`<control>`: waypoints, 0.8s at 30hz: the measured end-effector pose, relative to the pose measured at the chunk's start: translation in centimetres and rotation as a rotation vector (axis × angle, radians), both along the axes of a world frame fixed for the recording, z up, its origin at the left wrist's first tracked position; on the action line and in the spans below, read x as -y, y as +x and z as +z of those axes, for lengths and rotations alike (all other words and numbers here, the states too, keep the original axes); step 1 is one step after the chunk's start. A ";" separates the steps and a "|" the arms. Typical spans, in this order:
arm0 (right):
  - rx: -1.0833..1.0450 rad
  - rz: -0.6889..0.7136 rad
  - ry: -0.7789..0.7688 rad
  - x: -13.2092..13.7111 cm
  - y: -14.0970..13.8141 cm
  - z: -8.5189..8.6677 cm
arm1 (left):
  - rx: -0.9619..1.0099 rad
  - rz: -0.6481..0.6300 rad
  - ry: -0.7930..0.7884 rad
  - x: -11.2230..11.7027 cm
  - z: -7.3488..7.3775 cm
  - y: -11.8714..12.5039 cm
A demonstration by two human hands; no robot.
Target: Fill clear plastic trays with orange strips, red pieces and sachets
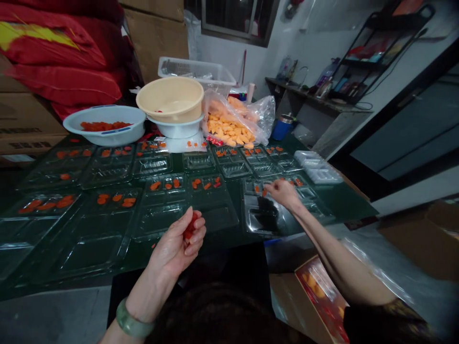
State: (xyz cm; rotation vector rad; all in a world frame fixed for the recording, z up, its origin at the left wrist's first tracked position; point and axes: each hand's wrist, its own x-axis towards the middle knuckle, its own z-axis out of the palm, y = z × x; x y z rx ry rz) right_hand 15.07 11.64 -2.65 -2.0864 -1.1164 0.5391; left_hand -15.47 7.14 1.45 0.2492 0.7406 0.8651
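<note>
My left hand (182, 236), with a green bangle on its wrist, is closed around a bunch of small orange-red pieces (190, 227) above the table's near edge. My right hand (283, 192) reaches over a clear plastic tray (263, 217). Its fingers are pinched at an orange piece (264, 192) by the tray's small top compartments. Another piece (257, 189) lies in the compartment beside it. The tray's large lower compartment shows no pieces. To the left, a similar clear tray (215, 210) has orange pieces (207, 186) in its top compartments.
Several more clear trays (96, 234) cover the dark green table (236, 239). Behind them stand a light-blue basin (111, 138) of orange pieces, a cream basin (170, 98) and an opened bag of pale orange pieces (229, 129). White trays (317, 167) are stacked at the right. A blue cup (282, 128) stands behind.
</note>
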 end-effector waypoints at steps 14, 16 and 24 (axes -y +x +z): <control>0.197 0.190 -0.024 -0.5 -0.7 0.5 | -0.081 -0.028 0.125 -0.5 -1.0 0.8; 0.121 0.252 0.042 -1.3 -1.5 0.3 | -0.089 -0.060 0.150 -0.8 -0.6 1.4; -0.054 0.165 0.179 -2.0 -4.6 2.3 | -0.177 -0.019 0.196 -0.8 0.3 3.5</control>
